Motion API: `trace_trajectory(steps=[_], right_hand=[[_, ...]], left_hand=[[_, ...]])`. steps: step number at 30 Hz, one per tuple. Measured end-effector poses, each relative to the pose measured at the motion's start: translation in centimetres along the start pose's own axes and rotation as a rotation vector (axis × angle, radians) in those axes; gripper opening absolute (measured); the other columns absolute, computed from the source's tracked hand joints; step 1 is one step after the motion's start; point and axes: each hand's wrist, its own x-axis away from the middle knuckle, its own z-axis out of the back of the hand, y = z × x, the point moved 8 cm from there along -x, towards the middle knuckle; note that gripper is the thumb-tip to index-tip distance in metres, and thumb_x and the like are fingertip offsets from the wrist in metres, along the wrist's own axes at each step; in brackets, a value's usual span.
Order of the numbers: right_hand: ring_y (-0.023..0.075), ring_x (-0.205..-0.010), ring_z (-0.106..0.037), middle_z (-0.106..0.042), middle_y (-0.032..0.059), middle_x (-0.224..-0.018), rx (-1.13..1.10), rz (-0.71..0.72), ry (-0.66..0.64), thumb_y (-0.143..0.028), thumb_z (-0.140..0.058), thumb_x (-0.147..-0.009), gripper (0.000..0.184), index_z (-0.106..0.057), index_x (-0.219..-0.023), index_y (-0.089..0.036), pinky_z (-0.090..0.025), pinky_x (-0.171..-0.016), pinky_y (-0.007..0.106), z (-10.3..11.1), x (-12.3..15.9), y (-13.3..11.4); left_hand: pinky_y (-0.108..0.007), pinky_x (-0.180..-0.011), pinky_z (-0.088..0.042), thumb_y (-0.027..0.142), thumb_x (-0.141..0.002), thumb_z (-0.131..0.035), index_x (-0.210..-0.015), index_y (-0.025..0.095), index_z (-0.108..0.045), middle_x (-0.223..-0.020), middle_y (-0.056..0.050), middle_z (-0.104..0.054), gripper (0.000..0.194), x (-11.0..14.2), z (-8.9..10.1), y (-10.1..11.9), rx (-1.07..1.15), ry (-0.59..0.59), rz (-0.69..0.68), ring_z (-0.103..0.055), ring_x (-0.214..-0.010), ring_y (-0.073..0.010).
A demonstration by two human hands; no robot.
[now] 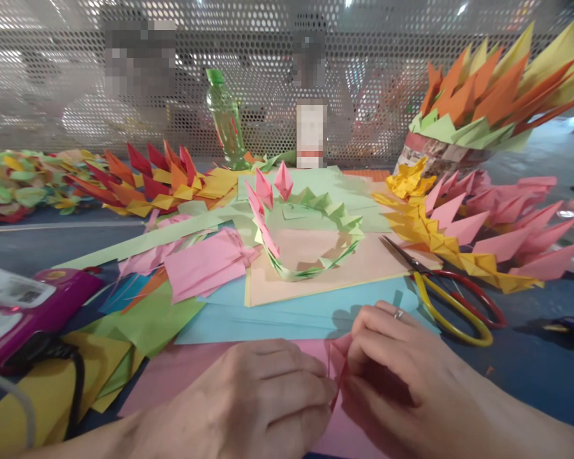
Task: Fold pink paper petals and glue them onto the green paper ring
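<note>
A small folded pink paper piece (336, 362) is held between both hands, just above a pink sheet (172, 376). My left hand (268, 395) is closed on its left side, the fingertips partly hidden. On its other side my right hand (392, 370), with a ring on one finger, pinches the same piece. Beyond them lies a green folded-paper ring (310, 273) on peach sheets (287, 290), with several pink points (283, 182) standing at its far left. Cut pink paper slips (205, 264) lie left of the ring.
Scissors (440, 287) with red and yellow handles lie at right. Around stand a green bottle (226, 121), a purple power strip (52, 306) with cables, orange-red paper points (157, 178), pink-yellow paper points (478, 236) and a tall paper-pointed container (435, 153). A perforated metal screen (263, 57) rises behind.
</note>
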Motion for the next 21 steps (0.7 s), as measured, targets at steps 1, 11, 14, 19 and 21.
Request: trace_trajectory(steps=[1, 11, 14, 19, 21], right_hand=[[0.0168, -0.081, -0.049, -0.052, -0.0015, -0.082, 0.007, -0.004, 0.013, -0.007, -0.064, -0.081, 0.022, -0.049, -0.075, -0.021, -0.038, -0.076, 0.034, 0.02, 0.02, 0.02], [0.0177, -0.079, -0.049, -0.053, -0.0007, -0.082, 0.051, 0.015, -0.001, -0.009, -0.062, -0.086, 0.019, -0.050, -0.076, -0.021, -0.037, -0.074, 0.034, -0.20, 0.03, -0.21], [0.0186, -0.080, -0.049, -0.054, -0.0001, -0.084, 0.077, 0.027, -0.018, -0.011, -0.060, -0.090, 0.018, -0.051, -0.078, -0.021, -0.037, -0.077, 0.036, -0.33, 0.09, -0.17], [0.0211, -0.080, -0.047, -0.054, 0.0017, -0.085, 0.149, 0.043, -0.011, -0.014, -0.057, -0.094, 0.016, -0.052, -0.080, -0.021, -0.037, -0.074, 0.037, -0.74, 0.32, -0.10], [0.0219, -0.079, -0.046, -0.053, 0.0025, -0.083, 0.198, 0.066, 0.039, -0.013, -0.056, -0.092, 0.017, -0.051, -0.079, -0.021, -0.036, -0.070, 0.036, -0.63, 0.33, -0.34]], left_hand=[[-0.030, -0.088, -0.062, 0.008, -0.096, -0.045, -0.102, 0.014, -0.072, -0.104, -0.007, -0.078, 0.028, -0.08, -0.04, -0.10, -0.021, -0.009, 0.011, -0.073, -0.090, -0.0195], [-0.030, -0.081, -0.062, 0.012, -0.099, -0.043, -0.107, 0.014, -0.070, -0.104, -0.007, -0.078, 0.028, -0.11, -0.01, 0.43, -0.029, 0.002, -0.165, -0.073, -0.087, -0.0195], [-0.030, -0.080, -0.062, 0.011, -0.100, -0.041, -0.106, 0.015, -0.071, -0.099, -0.005, -0.078, 0.031, -0.02, 0.13, 0.57, -0.033, 0.046, -0.157, -0.073, -0.084, -0.0186], [-0.032, -0.085, -0.060, 0.015, -0.104, -0.040, -0.104, 0.015, -0.071, -0.096, -0.003, -0.078, 0.032, 0.22, 0.17, 0.79, -0.037, 0.094, -0.066, -0.071, -0.083, -0.0179], [-0.032, -0.088, -0.058, 0.016, -0.105, -0.039, -0.099, 0.015, -0.072, -0.094, -0.004, -0.077, 0.033, 0.32, 0.37, 0.78, -0.063, 0.124, -0.014, -0.071, -0.084, -0.0179]])
